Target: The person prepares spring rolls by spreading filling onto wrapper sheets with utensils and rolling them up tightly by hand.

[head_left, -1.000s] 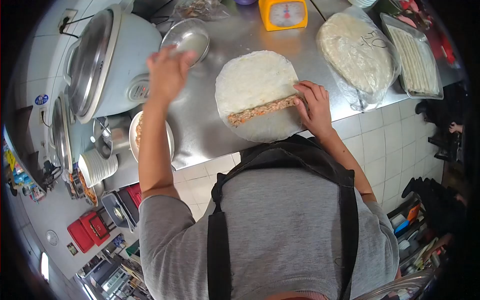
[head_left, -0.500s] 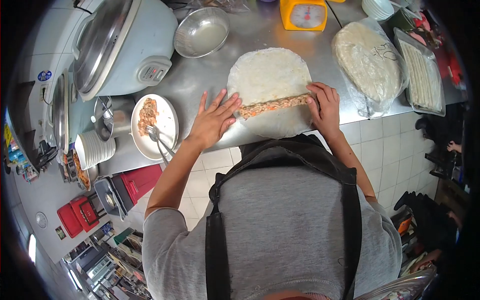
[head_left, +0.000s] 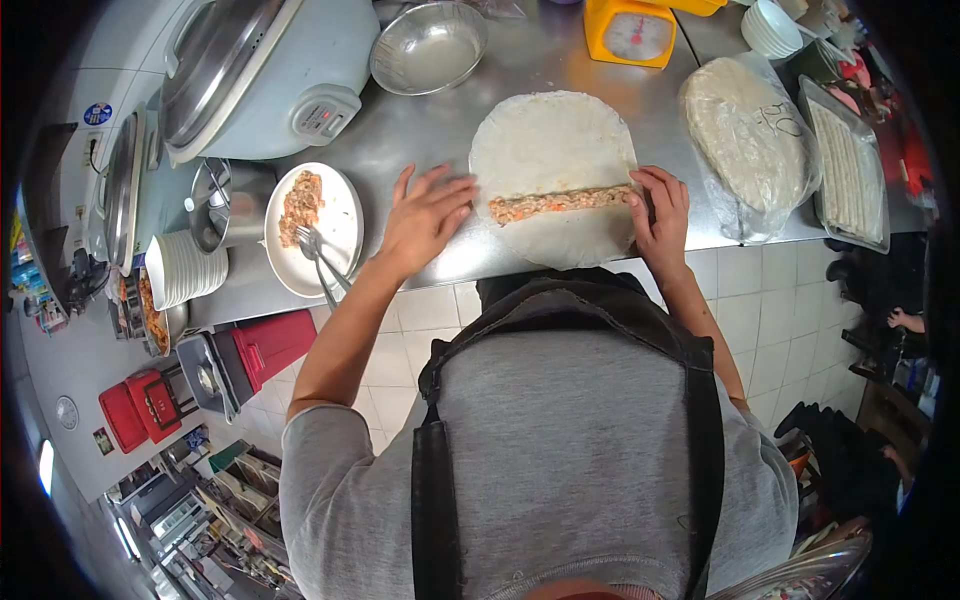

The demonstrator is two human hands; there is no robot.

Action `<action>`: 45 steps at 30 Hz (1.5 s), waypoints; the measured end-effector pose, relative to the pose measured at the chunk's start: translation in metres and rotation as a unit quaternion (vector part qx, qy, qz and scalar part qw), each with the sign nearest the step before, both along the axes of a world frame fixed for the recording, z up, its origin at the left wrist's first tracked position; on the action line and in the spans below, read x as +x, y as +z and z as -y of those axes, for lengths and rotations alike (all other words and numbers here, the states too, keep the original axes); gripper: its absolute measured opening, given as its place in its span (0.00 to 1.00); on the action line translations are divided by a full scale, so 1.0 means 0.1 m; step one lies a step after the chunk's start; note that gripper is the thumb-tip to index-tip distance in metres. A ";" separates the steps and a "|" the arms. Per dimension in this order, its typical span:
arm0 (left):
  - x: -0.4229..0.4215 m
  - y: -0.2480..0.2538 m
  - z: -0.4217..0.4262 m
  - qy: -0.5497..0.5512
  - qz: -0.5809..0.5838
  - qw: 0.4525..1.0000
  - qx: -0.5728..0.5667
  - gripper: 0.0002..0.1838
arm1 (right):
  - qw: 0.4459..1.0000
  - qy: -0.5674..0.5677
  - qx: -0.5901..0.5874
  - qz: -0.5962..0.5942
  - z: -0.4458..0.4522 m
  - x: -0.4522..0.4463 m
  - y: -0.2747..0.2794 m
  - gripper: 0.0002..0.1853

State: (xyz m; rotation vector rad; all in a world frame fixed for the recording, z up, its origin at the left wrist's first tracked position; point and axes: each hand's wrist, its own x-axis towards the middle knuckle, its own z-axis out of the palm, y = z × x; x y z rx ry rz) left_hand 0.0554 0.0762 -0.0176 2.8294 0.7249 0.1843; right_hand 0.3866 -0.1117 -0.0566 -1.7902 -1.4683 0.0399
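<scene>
A round white sheet of dough (head_left: 555, 135) lies on the steel table, with a strip of minced filling (head_left: 560, 203) across its lower half. My left hand (head_left: 428, 222) is just beside the sheet's left edge, palm down, fingers spread, holding nothing. At the right edge is my right hand (head_left: 662, 218), its thumb and fingers bent around the rim of the sheet near the end of the filling. An oval white plate (head_left: 342, 205) with more filling, a fork and a spoon stands left of my left hand.
A metal bowl (head_left: 428, 50) and a yellow scale (head_left: 632, 32) stand behind the sheet. A large cooker (head_left: 330, 65) is at the left. To the right lie bagged dough sheets (head_left: 750, 145) and a tray of white rolls (head_left: 848, 165). The steel table's front edge (head_left: 590, 262) is close to me.
My left hand has come down from over the metal bowl to the sheet's left side. My right hand stays at the right edge. The view has shifted, so the table things appear displaced.
</scene>
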 end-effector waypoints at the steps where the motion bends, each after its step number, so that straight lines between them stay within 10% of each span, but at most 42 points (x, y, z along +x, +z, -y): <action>1: 0.03 0.02 -0.02 0.064 0.025 0.997 -0.022 0.16 | 1.000 0.001 0.010 0.001 0.00 -0.03 0.03 0.16; 12: 0.69 -0.21 -0.26 0.286 0.064 0.950 -0.106 0.09 | 0.922 0.377 0.084 0.032 -0.34 -1.03 0.15 0.15; 24: 0.89 0.08 -0.07 0.299 0.012 0.939 -0.168 0.17 | 0.891 0.403 0.057 0.200 -0.64 -1.37 0.09 0.16; 36: 0.67 0.12 -0.58 -0.044 0.008 0.998 -0.034 0.14 | 0.917 0.378 -0.016 0.129 -0.59 -1.21 0.07 0.26; 45: 1.04 0.23 -0.93 -0.147 -0.138 0.969 -0.145 0.08 | 0.939 0.319 -0.010 0.132 -0.73 -1.23 0.09 0.24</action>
